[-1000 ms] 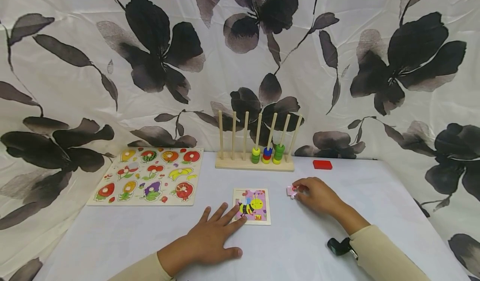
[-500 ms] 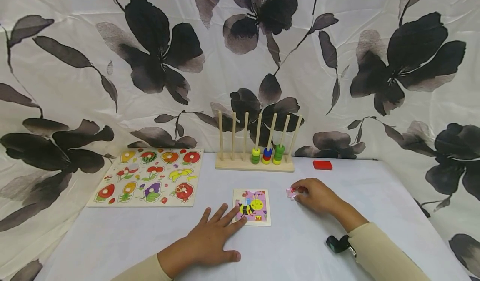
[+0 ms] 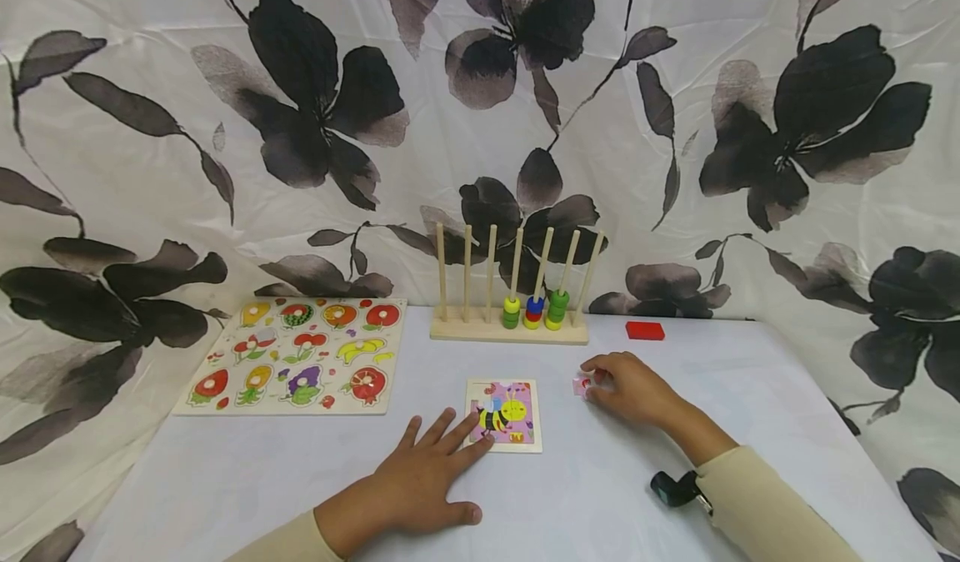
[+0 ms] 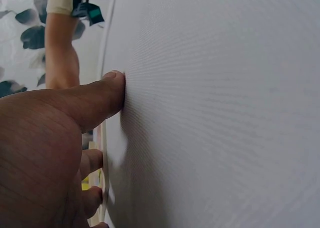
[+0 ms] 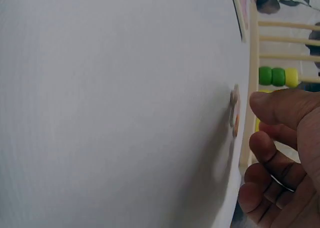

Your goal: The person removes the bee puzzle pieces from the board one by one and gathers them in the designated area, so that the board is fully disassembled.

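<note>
Near the middle of the white tablecloth (image 3: 562, 504), to the right of the bee puzzle (image 3: 537, 429), lies a small pink puzzle piece (image 3: 581, 386) with a patch of red on it. The right hand (image 3: 628, 387) is poised just over the piece's right end, thumb and forefinger curved to either side as the head view has it; the right wrist view shows the thumb just short of the piece, the fingers loosely bent and a gap between thumb and forefinger, so nothing is pinched. The left hand (image 3: 423, 480) lies with its fingers spread, two fingertips over the left part of the bee puzzle and the thumb stretched out below it. Behind the bee puzzle stands the wooden bead rack (image 3: 480, 328), with a red block (image 3: 645, 331) to its right
</note>
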Available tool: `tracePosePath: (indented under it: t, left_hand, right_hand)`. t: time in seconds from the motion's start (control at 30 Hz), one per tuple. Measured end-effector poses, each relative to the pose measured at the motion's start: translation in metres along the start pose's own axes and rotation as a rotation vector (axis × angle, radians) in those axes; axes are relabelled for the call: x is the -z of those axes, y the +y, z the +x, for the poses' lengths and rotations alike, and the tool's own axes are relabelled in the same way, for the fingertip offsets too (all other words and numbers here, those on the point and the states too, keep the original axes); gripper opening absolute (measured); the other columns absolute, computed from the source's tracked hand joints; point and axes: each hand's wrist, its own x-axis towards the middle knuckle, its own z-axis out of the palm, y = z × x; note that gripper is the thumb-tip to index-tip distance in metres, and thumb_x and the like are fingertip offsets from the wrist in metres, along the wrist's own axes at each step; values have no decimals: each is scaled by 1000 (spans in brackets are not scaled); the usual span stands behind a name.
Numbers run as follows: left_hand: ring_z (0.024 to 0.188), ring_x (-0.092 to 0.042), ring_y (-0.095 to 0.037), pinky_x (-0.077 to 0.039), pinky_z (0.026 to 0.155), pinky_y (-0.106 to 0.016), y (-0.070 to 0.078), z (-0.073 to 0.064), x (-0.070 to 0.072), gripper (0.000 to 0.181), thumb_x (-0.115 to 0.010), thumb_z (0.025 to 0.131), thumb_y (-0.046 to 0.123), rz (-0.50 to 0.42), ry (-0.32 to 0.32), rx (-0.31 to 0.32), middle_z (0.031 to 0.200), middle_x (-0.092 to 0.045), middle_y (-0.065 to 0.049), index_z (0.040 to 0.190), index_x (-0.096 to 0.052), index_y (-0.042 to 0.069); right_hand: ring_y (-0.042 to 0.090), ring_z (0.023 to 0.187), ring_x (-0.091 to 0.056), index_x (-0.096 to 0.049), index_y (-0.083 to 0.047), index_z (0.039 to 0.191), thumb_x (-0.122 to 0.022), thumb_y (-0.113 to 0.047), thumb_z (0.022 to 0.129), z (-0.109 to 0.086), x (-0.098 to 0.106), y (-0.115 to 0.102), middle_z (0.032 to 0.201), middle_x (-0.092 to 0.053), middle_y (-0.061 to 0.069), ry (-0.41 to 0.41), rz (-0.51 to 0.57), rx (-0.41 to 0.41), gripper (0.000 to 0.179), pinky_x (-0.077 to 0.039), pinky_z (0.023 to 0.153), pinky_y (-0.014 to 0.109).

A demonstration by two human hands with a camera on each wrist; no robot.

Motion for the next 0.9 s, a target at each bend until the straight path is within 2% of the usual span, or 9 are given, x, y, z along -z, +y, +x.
tracePosePath:
  t: [0.17, 0.53, 0.9]
  left_hand:
    - [156, -8, -35, -7, 115, -72, 0, 0, 0, 88, -63, 86, 72, 5, 5, 3, 171, -13, 4, 161, -32, 38]
    - [156, -8, -36, -8, 115, -72, 1, 0, 0, 88, -63, 86, 72, 8, 8, 9, 171, -13, 4, 161, -33, 37]
    - [156, -9, -36, -9, 114, -73, 0, 1, -1, 89, -62, 86, 74, 23, 15, 5, 171, -13, 4, 161, -33, 37]
  right_hand:
    - [22, 108, -57, -73, -13, 124, -79, -18, 90, 3, -5, -16, 102, -67, -5, 23, 24, 18, 34, -52, 96, 47]
    - [19, 112, -57, -73, -17, 123, -80, -21, 90, 17, -23, -46, 105, -67, -7, 1, 1, 78, 33, -51, 98, 43]
    - [17, 106, -57, -75, -17, 120, -76, -21, 94, 30, -37, -68, 98, -65, -9, -16, -21, 144, 26, -51, 93, 40]
